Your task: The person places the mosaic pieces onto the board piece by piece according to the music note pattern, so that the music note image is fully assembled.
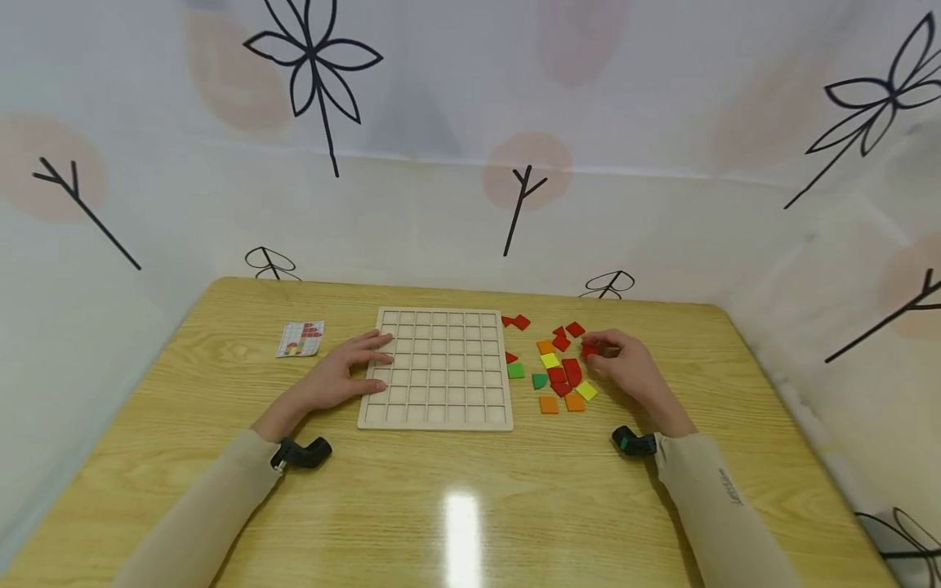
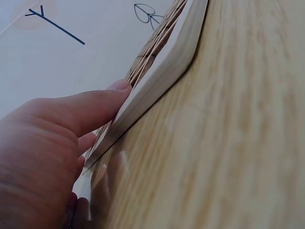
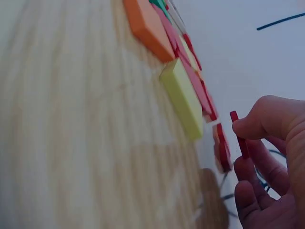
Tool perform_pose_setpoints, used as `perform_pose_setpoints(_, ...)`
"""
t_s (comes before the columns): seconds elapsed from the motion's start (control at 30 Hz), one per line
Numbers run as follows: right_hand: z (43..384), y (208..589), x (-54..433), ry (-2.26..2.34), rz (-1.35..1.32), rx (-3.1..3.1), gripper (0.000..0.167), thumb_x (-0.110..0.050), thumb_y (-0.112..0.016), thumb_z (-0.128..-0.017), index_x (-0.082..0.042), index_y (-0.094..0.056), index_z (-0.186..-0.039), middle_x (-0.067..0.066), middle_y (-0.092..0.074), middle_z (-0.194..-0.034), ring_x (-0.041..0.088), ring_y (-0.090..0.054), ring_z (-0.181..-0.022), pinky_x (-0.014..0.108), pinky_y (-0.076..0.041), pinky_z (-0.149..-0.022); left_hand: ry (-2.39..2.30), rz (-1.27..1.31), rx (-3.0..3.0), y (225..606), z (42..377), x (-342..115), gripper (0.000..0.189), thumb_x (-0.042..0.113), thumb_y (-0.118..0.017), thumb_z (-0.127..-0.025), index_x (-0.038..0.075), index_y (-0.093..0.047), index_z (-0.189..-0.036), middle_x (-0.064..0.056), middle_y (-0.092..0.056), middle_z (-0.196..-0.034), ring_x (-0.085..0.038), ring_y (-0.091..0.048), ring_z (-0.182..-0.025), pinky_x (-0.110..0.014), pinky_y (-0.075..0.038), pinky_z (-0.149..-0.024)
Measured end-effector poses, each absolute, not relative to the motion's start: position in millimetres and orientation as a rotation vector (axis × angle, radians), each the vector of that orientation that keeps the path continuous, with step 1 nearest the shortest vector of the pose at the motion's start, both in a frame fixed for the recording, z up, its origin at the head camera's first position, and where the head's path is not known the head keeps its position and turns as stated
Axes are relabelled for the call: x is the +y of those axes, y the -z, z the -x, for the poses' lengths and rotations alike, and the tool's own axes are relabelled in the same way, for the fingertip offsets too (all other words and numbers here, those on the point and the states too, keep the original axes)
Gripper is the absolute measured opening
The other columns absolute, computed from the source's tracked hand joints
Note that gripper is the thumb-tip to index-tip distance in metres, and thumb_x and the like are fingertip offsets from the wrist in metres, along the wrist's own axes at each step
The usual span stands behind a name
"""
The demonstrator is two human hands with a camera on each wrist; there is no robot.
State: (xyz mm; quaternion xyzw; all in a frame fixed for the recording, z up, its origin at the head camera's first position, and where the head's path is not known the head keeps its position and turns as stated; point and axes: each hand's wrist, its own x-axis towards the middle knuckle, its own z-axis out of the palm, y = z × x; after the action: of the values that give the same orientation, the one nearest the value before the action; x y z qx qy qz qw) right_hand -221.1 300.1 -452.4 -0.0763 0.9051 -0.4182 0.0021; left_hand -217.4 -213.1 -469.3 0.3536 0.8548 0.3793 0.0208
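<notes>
A pale wooden grid board (image 1: 445, 426) lies flat on the table, its square cells bare. My left hand (image 1: 344, 374) rests on its left edge with fingers spread; the left wrist view shows the thumb (image 2: 102, 107) on the rim. Between thumb and fingers my right hand (image 1: 625, 366) pinches a thin red piece (image 3: 240, 136), held just over the table at the right side of the pile. Beside that hand lie loose flat pieces: a red quarter-round piece (image 1: 572, 371), a yellow square (image 1: 586, 390), orange squares (image 1: 548, 405) and a green piece (image 1: 540, 380).
A small card (image 1: 301, 339) with a coloured grid picture lies left of the board. More red pieces (image 1: 521, 322) and a light green square (image 1: 516, 370) sit along the board's right edge. A patterned cloth (image 1: 412, 212) hangs behind the wooden table (image 1: 367, 506).
</notes>
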Motion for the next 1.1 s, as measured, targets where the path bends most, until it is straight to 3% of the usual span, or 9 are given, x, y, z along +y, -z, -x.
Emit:
perform_pose_setpoints(0.4,243,438,235,1.456,0.298,2.727,0.026,-0.009,-0.067,-0.095,-0.003,-0.070,-0.120,0.014,-0.064,-0.120,0.028,-0.057,-0.094,0.028,-0.052,-0.075,-1.191,-1.068,2.634,468,217,-213,0.043,0.021,-0.076,-0.090,0.009,-0.066,-0.130,-0.012,-0.036,-0.158,-0.034,-0.021,-0.148,-0.062,-0.020,-0.114)
perform_pose_setpoints(0.57,259,442,206,1.454,0.345,2.719,0.022,-0.009,-0.069,-0.093,-0.006,-0.073,-0.114,0.011,-0.065,-0.121,0.028,-0.062,-0.089,0.031,-0.054,-0.065,-1.193,-1.056,2.634,469,217,-214,0.043,0.022,-0.076,-0.090,0.010,-0.067,-0.130,-0.011,-0.036,-0.158,-0.034,-0.021,-0.148,-0.062,-0.020,-0.114)
perform_pose_setpoints(0.8,273,442,160,1.523,0.381,2.673,0.020,-0.011,-0.069,-0.093,-0.006,-0.074,-0.112,0.008,-0.068,-0.117,0.025,-0.060,-0.098,0.033,-0.050,-0.079,-1.194,-1.054,2.631,469,217,-213,0.042,0.021,-0.076,-0.090,0.009,-0.067,-0.130,-0.011,-0.036,-0.158,-0.034,-0.021,-0.149,-0.062,-0.019,-0.114)
perform_pose_setpoints(1.1,283,451,109,1.590,0.389,2.674,0.019,-0.007,-0.067,-0.094,-0.005,-0.074,-0.112,0.009,-0.068,-0.113,0.024,-0.063,-0.096,0.036,-0.054,-0.081,-1.184,-1.066,2.642,469,217,-214,0.043,0.021,-0.076,-0.090,0.009,-0.066,-0.130,-0.012,-0.036,-0.157,-0.034,-0.022,-0.148,-0.062,-0.021,-0.114)
